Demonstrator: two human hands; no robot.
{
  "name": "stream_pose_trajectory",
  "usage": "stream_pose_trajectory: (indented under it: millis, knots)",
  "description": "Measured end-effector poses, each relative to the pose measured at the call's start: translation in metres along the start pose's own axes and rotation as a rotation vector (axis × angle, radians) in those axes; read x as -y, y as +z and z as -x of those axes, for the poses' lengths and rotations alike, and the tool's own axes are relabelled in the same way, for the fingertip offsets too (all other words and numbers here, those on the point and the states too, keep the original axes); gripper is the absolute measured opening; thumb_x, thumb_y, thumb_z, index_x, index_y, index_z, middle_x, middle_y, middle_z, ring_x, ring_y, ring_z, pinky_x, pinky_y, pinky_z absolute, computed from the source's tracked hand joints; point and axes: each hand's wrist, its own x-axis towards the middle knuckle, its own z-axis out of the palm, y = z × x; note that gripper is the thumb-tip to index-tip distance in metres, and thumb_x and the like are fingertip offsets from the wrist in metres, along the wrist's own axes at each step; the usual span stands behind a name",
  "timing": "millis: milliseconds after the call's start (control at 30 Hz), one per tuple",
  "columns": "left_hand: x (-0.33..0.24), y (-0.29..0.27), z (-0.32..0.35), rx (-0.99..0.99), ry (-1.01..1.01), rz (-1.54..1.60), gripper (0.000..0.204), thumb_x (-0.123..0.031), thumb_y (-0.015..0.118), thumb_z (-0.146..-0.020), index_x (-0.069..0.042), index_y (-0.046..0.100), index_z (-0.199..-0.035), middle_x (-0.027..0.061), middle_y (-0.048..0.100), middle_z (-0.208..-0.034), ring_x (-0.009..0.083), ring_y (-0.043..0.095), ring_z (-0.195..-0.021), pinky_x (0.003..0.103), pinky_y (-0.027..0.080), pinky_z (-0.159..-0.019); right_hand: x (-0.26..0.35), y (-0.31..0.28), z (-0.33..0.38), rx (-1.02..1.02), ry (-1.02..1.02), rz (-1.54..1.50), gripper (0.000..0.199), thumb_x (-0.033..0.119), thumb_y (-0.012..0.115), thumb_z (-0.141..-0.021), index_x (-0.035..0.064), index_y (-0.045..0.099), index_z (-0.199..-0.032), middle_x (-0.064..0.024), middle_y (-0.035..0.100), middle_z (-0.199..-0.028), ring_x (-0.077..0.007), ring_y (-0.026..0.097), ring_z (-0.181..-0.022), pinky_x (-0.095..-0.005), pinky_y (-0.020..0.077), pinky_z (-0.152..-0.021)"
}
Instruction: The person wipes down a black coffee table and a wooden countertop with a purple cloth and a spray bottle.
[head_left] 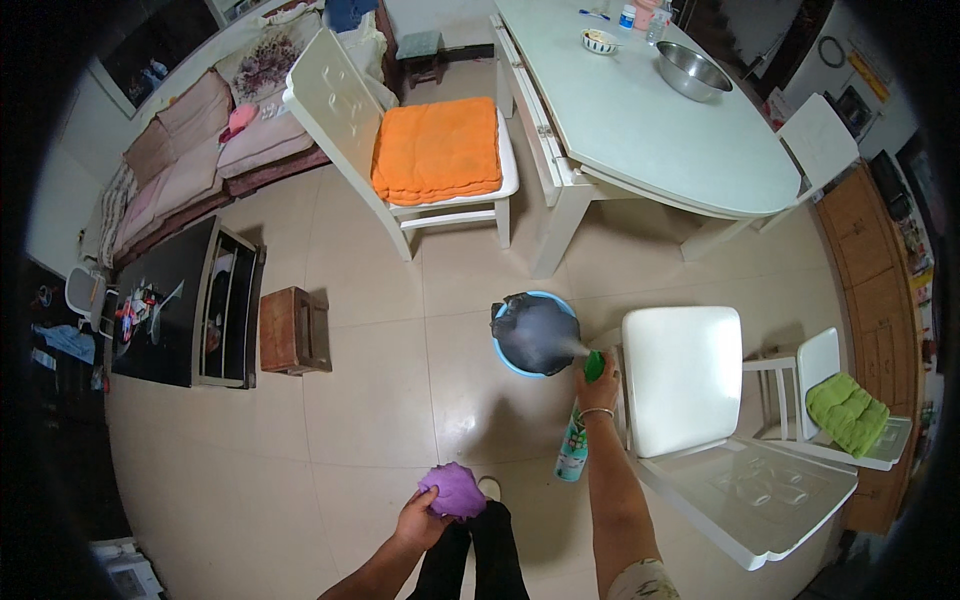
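Observation:
My left hand (418,524) is closed on a bunched purple cloth (456,490), held low in front of my legs. In my right hand (598,392) is a tall aerosol spray can (571,456), green and white with a green top, gripped near its upper end. A pale mist leaves the nozzle and spreads over a round blue trash bin (507,363). The black bag (520,322) lining that bin folds over part of the rim. The can's top is close to the bin's right side.
Right of the bin is a white chair (684,380); a smaller one beyond carries a green cushion (848,414). A dining table (690,130) stands ahead, beside a chair with an orange cushion (440,150). At left are a wooden stool (284,330), a black-topped table (165,300) and a sofa (180,150).

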Motion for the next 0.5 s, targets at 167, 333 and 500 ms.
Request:
stream_pose_trajectory:
  millis: [167, 333, 500]
  knots:
    - [0.004, 0.004, 0.004, -0.067, -0.010, 0.010, 0.052, -0.027, 0.055, -0.092, -0.011, 0.037, -0.139, 0.0122, 0.046, -0.135, 0.0320, 0.044, -0.126, 0.054, 0.035, -0.104, 0.016, -0.004, 0.014, 0.139, 0.076, 0.070, 0.064, 0.027, 0.069, -0.078, 0.0202, 0.040, -0.134, -0.0269, 0.053, -0.112, -0.0444, 0.057, -0.100, -0.0489, 0.0507, -0.087]
    - [0.003, 0.005, 0.008, -0.069, 0.013, -0.023, 0.053, -0.025, 0.056, -0.091, -0.012, 0.036, -0.139, 0.0123, 0.047, -0.134, 0.0326, 0.047, -0.121, 0.052, 0.039, -0.099, 0.017, -0.011, 0.011, 0.054, 0.081, 0.036, 0.065, 0.026, 0.069, -0.078, 0.0208, 0.038, -0.136, -0.0282, 0.053, -0.111, -0.0450, 0.057, -0.100, -0.0492, 0.0505, -0.086]
    - [-0.001, -0.002, 0.009, -0.005, -0.007, 0.034, 0.046, -0.020, 0.053, -0.093, -0.010, 0.040, -0.136, 0.0117, 0.049, -0.133, 0.0312, 0.048, -0.122, 0.051, 0.039, -0.100, 0.005, -0.002, 0.019, 0.013, 0.044, 0.067, 0.073, 0.025, 0.069, -0.078, 0.0231, 0.032, -0.141, -0.0287, 0.052, -0.113, -0.0463, 0.055, -0.103, -0.0506, 0.0479, -0.089]
